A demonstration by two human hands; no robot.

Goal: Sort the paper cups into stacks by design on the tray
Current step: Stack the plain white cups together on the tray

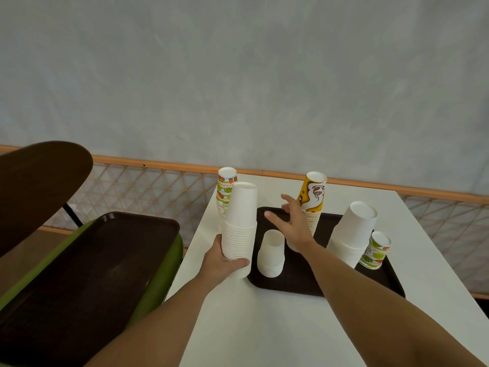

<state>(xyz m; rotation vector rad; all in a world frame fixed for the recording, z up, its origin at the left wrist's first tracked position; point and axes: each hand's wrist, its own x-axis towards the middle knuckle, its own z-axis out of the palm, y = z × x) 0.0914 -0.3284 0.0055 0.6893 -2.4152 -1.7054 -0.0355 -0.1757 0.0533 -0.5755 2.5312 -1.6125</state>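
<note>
On the dark brown rectangular plastic tray four stacks of upside-down paper cups stand. A short stack of plain white cups is near the tray's left edge. A tall stack of yellow-and-brown printed cups is at its far edge. A wide stack of larger plain white cups leans a little near the right edge, and a low stack of cups with green and red fruit print stands just beside it at the right edge.

Just outside the tray's left edge your left hand grasps a tall stack of plain white cups low down, with fingers curled round it. I cannot tell whether this stack rests on the white table. Behind it, at the table's far-left corner, stands another tall stack of fruit-print cups.

Your right hand is above the far-left part of the tray, fingers spread and holding nothing, near the yellow-and-brown stack.

Left of the table, a second dark brown tray lies on a green seat.
</note>
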